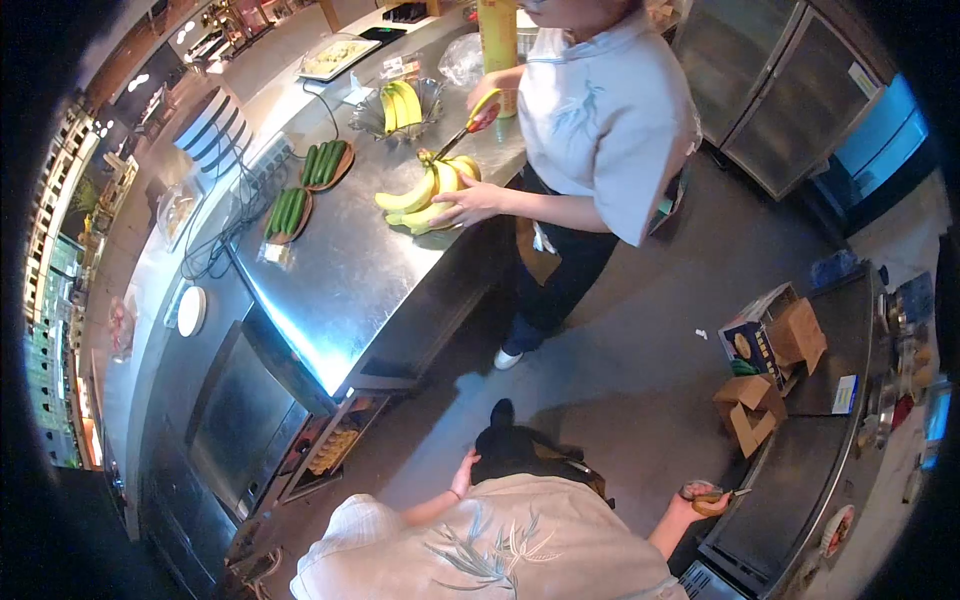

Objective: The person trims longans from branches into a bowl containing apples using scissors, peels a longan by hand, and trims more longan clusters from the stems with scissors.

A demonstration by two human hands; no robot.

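Observation:
My left hand (465, 472) hangs low in front of my body with its fingers loosely stretched, holding nothing I can see. Out to the right, my right hand (686, 507) is closed around a pair of scissors (712, 502) with yellowish loop handles, the blades pointing right. Nearest to it is the dark side counter (790, 470). Across the aisle a co-worker's hand (472, 203) steadies a bunch of bananas (420, 195) on the steel counter. The co-worker's other hand (487, 90) works yellow-and-red scissors (483, 112) at the banana stems.
Cucumbers lie on two brown plates (304, 182) on the steel counter (350, 270). Behind them stands a glass bowl (428, 118) with bananas. An open cardboard box (750, 410) and a printed carton (752, 345) sit at the right counter's edge. Cables (215, 235) run along the left.

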